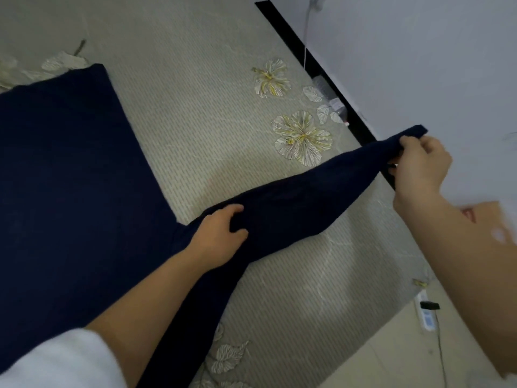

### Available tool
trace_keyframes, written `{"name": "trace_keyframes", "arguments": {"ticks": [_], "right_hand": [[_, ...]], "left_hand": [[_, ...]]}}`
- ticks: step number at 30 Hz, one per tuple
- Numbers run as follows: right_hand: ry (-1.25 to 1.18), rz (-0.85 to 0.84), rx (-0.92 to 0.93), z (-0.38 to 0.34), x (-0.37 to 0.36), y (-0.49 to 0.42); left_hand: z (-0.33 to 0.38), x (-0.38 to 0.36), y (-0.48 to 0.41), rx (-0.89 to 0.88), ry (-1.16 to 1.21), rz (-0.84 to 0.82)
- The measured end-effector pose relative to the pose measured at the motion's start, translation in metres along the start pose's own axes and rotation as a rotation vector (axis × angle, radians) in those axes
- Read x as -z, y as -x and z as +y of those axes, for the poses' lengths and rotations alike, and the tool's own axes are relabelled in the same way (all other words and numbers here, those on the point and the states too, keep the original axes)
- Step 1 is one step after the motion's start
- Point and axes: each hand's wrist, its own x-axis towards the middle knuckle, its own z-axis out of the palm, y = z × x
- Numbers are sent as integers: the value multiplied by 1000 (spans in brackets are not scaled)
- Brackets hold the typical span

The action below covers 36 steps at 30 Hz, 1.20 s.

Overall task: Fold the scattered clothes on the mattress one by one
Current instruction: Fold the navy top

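Grips sleeve (293, 197) of navy sweater (70, 177) at centre with left hand (221, 233), pinches cuff (414, 133) at 3 o'clock with right hand (419, 163). Best kept taut, then laid flat toward 9 o'clock.

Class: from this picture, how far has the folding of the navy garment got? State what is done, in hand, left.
Done: the garment lies spread flat on the mattress. In hand: the right hand holds the sleeve lifted by its end; the left hand grips it near the shoulder. Left: no fold shows yet.
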Motion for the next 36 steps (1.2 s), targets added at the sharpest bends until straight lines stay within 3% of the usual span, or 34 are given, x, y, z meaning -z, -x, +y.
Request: {"name": "trace_keyframes", "arguments": {"ticks": [3, 6, 10, 12, 14, 17, 20, 22, 26, 29, 32, 36], "right_hand": [[-64, -179, 13, -9, -10, 21], [-85, -457, 78, -21, -27, 58], [-17, -881, 75, -16, -56, 116], [155, -1115, 63, -9, -65, 137], [244, -1263, 30, -1, -69, 151], [209, -1052, 26, 11, -74, 158], [233, -725, 124, 26, -77, 154], [253, -631, 131, 37, -82, 157], [320, -696, 134, 65, -104, 187], [390, -822, 202, 81, -127, 217], [428, -862, 252, 89, -145, 243], [443, -819, 229, 97, -151, 258]], "left_hand": [[3, -3, 3, -11, 80, 11], [19, 18, 3, 102, 600, 45], [29, 60, 9, 165, 1259, -70], [23, 73, 16, 199, 1281, -91], [10, 78, 26, 259, 1109, -27], [-16, 92, 38, 334, 963, 129], [-33, 131, 52, 313, 962, 226], [-50, 165, 62, 311, 977, 344], [-98, 229, 83, 386, 903, 682], [-133, 276, 90, 368, 598, 903], [-174, 306, 90, 326, 428, 993], [-217, 296, 86, 371, 352, 979]]}}
